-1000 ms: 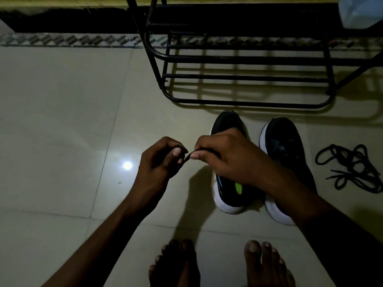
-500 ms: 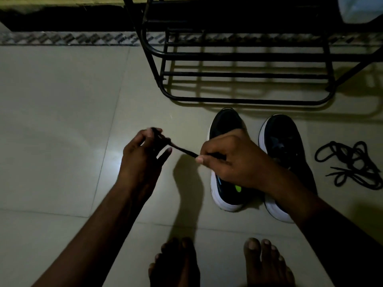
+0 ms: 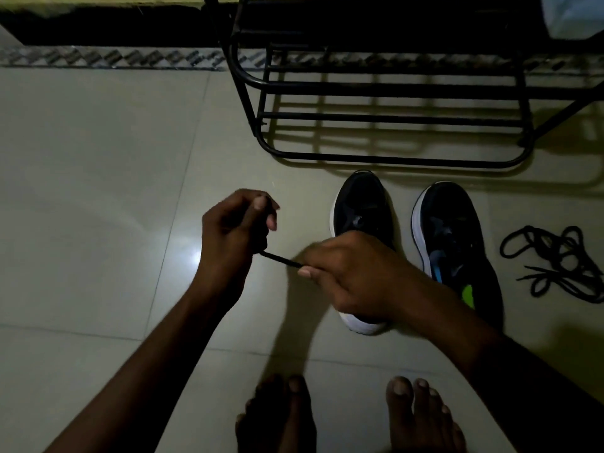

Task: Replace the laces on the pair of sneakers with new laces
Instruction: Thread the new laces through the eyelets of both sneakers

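Dim room, looking down over a person's two bare hands. A pale tiled floor (image 3: 98, 191) spreads beneath everything. Well beyond the fingers stands a black metal shoe rack (image 3: 392, 158). Between the rack and the fingers sit two black sneakers with white soles, toes pointing away. The near sneaker (image 3: 362, 207) lies directly under the right hand, its heel end partly hidden by the knuckles. The far sneaker (image 3: 454, 243) sits just beside it, out past the right wrist. The left hand (image 3: 233, 233) is raised to the left of the shoes, fingers curled into a fist round one end of a black lace (image 3: 281, 260), thumb on top. The right hand (image 3: 353, 276) hangs lower, its thumb and fingers pinching the same lace. Well apart from the fingers, further out past the right hand, a loose heap of laces (image 3: 555, 259) lies tangled on the floor. The black lace itself shows only as a short taut line running from the left fingers down to the right fingertips, touching neither shoe. The job looks midway at best. The heap suggests some laces are already out, but the light is too low to tell whether either shoe has lace in its eyelets. The one in hand is threaded into nothing visible, so lacing both shoes probably lies ahead.
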Demonstrator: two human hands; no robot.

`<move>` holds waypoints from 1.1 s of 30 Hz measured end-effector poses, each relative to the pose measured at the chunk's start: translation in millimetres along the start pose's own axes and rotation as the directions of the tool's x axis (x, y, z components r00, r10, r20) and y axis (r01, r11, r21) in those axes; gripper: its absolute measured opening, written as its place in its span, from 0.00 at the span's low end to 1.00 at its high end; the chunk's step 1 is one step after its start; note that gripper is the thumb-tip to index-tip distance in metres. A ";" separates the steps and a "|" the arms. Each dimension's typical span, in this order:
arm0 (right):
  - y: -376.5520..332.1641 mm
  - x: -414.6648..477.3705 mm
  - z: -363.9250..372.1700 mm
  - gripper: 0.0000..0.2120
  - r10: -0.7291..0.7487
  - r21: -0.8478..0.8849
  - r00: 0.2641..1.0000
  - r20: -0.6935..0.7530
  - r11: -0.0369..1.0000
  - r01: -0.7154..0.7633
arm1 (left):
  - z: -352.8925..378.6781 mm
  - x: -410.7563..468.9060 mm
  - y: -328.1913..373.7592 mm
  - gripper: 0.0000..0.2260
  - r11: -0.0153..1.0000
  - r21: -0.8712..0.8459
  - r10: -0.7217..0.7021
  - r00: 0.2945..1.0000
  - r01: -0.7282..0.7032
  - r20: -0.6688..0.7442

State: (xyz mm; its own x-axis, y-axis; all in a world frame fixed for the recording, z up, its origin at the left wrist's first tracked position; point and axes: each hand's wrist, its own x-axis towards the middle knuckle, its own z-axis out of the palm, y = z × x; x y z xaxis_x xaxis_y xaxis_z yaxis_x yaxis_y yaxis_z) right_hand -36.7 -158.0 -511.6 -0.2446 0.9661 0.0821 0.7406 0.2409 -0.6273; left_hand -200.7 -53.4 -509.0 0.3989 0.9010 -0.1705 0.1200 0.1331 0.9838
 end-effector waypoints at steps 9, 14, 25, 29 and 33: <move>25.1 3.4 -31.2 0.14 0.036 -0.069 0.993 -0.109 0.997 -0.044 | 4.7 -29.0 -7.6 0.10 0.976 0.209 -0.025 0.925 -0.060 0.380; 24.2 0.4 -27.2 0.17 0.099 -0.062 0.980 -0.175 0.992 -0.111 | 0.2 -25.3 -16.4 0.07 0.913 0.341 0.054 0.892 -0.226 0.448; -14.2 0.6 22.1 0.12 0.228 0.020 0.970 -0.088 0.974 -0.228 | 21.4 -14.9 5.8 0.12 0.731 -0.593 -0.406 0.914 0.338 0.020; -21.6 -3.0 34.5 0.11 0.228 0.032 0.973 0.016 0.973 -0.229 | 18.5 -7.7 6.2 0.11 0.660 -0.674 -0.351 0.930 0.331 0.113; -18.0 -8.0 22.2 0.14 0.204 0.086 0.979 0.025 0.975 -0.205 | 11.9 -5.8 0.3 0.11 0.995 -0.089 -0.054 0.996 0.047 -0.077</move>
State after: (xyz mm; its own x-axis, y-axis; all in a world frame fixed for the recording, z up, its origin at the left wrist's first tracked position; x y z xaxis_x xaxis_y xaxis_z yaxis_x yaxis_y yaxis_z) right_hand -62.0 -172.1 -518.2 -0.1041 0.9924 -0.0663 0.7186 0.0289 -0.6949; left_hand -192.2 -63.5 -508.3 0.3203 0.9218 -0.2183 0.0571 0.2113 0.9758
